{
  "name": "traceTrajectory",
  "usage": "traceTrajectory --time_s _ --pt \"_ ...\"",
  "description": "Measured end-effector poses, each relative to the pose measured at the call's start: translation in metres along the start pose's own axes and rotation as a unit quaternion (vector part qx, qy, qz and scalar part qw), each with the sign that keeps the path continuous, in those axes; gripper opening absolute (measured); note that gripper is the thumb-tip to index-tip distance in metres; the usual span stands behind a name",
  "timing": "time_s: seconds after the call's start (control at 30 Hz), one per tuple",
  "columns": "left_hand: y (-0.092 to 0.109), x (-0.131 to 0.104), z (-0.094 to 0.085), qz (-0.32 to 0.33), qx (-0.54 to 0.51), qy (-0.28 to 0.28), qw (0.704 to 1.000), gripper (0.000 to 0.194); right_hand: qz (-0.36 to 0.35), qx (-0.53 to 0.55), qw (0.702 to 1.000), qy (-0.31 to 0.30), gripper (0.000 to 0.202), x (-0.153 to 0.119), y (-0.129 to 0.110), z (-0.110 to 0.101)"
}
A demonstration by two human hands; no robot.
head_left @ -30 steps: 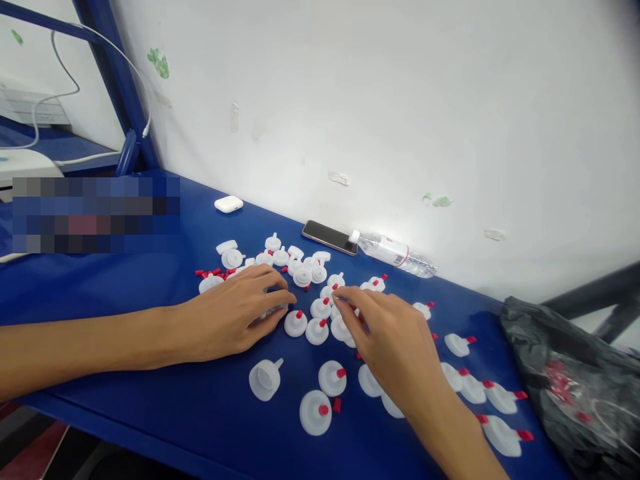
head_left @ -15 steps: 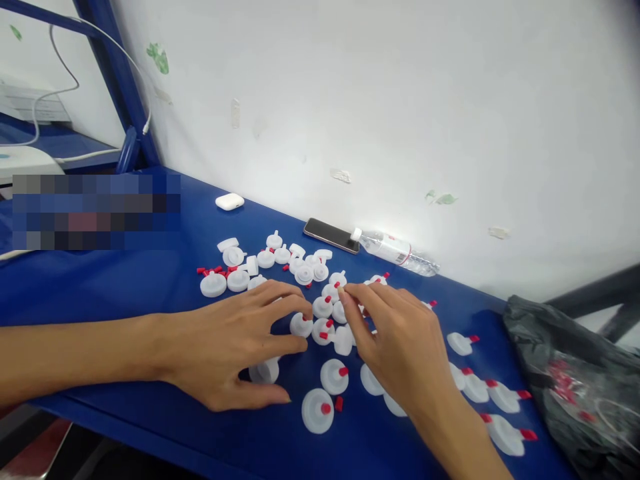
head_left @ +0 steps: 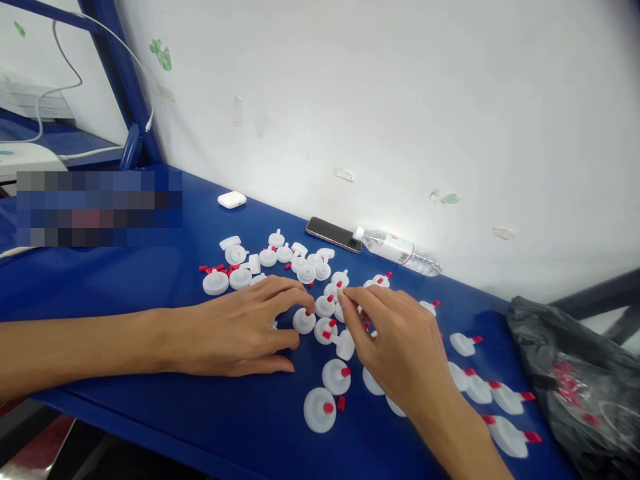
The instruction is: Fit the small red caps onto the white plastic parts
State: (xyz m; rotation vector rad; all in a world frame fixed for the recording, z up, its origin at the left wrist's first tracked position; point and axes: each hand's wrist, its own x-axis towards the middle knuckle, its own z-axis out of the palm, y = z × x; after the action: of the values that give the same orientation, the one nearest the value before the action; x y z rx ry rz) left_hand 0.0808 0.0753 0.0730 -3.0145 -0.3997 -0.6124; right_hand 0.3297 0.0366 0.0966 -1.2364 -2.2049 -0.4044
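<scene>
White nozzle caps lie scattered over the blue table [head_left: 165, 427], several with red tips on their spouts. My left hand [head_left: 250, 327] is spread low over the left part of the group, its index fingertip at a red-tipped cap [head_left: 303, 322]. My right hand [head_left: 400, 340] hovers over the middle caps, thumb and index finger pressed together near a red tip; anything between them is too small to make out. Loose red tips [head_left: 234, 268] lie among the caps at the left. Nearer the front edge is a larger cap [head_left: 320, 411] with a loose red piece [head_left: 341, 403] beside it.
Along the wall lie a white case [head_left: 232, 200], a phone [head_left: 333, 233] and a clear bottle [head_left: 400, 251]. A black bag [head_left: 545, 347] with red pieces in clear plastic is at the right. More red-tipped caps [head_left: 509, 437] lie near it. A blue frame post stands at the left.
My left thumb has drawn in toward the fingers, and the left hand now covers the cap that showed beneath it. The right hand has barely moved. The view has shifted slightly.
</scene>
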Motion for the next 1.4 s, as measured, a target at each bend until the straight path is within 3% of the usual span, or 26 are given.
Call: traceTrajectory --time_s 0.63,1.4 --pt "-0.0022 0.0008 0.0018 -0.011 -0.012 -0.005 1.0 0.02 -0.003 0.003 1.0 -0.018 0.024 -0.0019 -0.0028 -0.0013" --pt "0.0007 0.0022 -0.0018 -0.013 -0.045 0.038 0.998 0.021 -0.033 -0.02 0.998 -0.056 0.029 -0.0042 -0.0055 -0.0028"
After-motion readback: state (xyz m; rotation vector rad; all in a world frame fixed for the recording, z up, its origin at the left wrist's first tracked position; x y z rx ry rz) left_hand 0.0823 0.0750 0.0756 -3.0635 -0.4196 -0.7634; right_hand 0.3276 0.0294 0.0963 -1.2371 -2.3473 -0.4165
